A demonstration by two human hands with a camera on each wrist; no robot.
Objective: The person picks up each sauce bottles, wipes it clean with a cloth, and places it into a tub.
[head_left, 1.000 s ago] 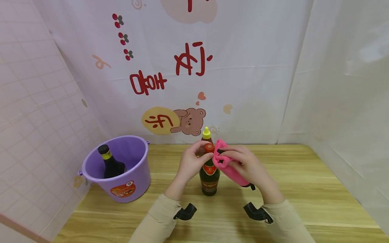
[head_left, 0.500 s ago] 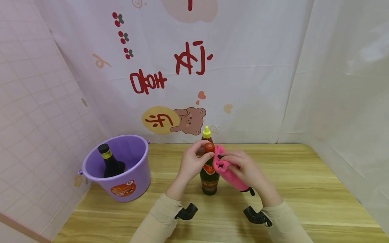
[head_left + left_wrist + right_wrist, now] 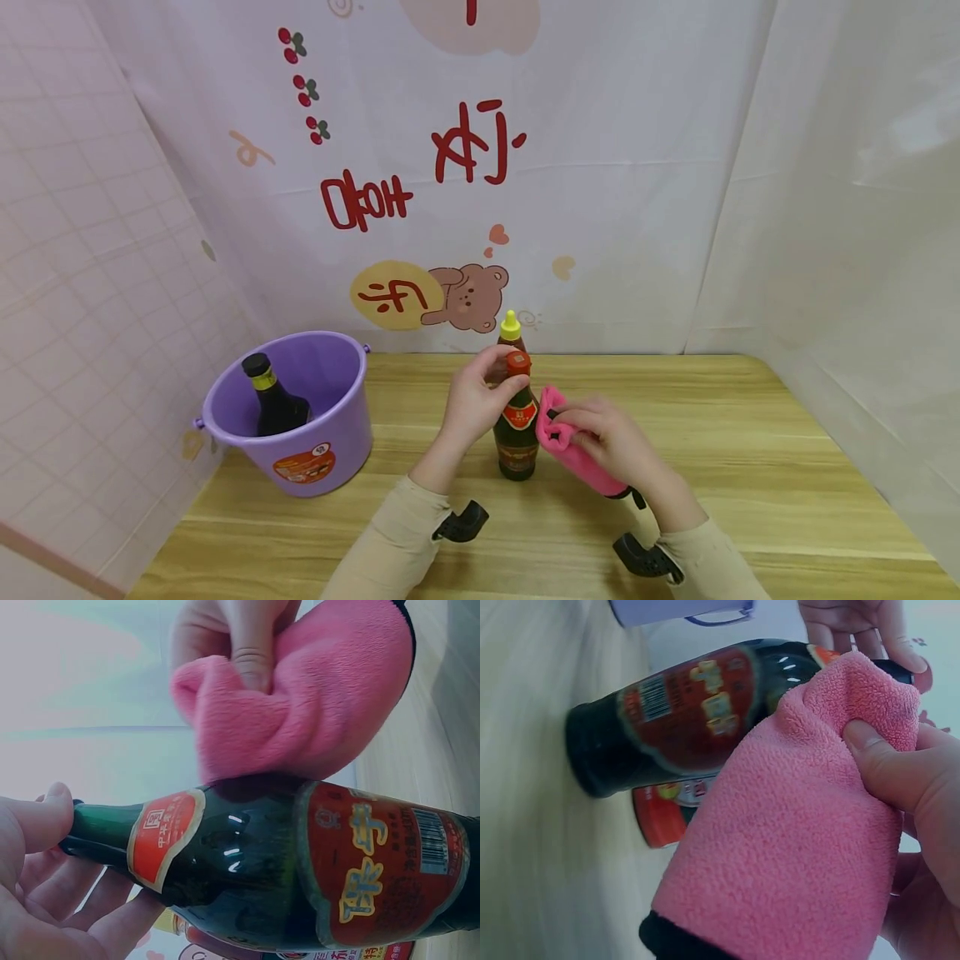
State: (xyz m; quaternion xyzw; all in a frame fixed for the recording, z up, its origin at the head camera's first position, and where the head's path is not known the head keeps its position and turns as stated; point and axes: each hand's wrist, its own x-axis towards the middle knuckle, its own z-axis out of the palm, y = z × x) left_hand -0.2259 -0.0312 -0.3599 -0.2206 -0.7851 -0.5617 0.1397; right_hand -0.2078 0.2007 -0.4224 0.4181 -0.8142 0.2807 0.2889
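A dark green glass bottle [image 3: 517, 450] with a red cap and red labels stands upright on the table. My left hand [image 3: 480, 398] grips its neck just under the cap, thumb on one side and fingers on the other. My right hand [image 3: 611, 437] pinches a folded pink cloth [image 3: 588, 468] with black edging. In the left wrist view the cloth [image 3: 300, 705] lies against the bottle's shoulder, or very close to it. The right wrist view shows the thumb pressed into the bunched cloth [image 3: 780, 825]. Behind the green bottle is a sauce bottle with a yellow nozzle cap [image 3: 511, 327], mostly hidden.
On the left of the wooden table [image 3: 420, 550] stands a purple bucket [image 3: 330, 458]. A dark bottle with a black cap [image 3: 277, 400] leans inside it. A printed white curtain [image 3: 615, 208] hangs behind the table's far edge.
My right hand has moved the pink cloth down from beside the cap to beside the bottle's body, and slightly right. My left hand keeps its hold on the neck.
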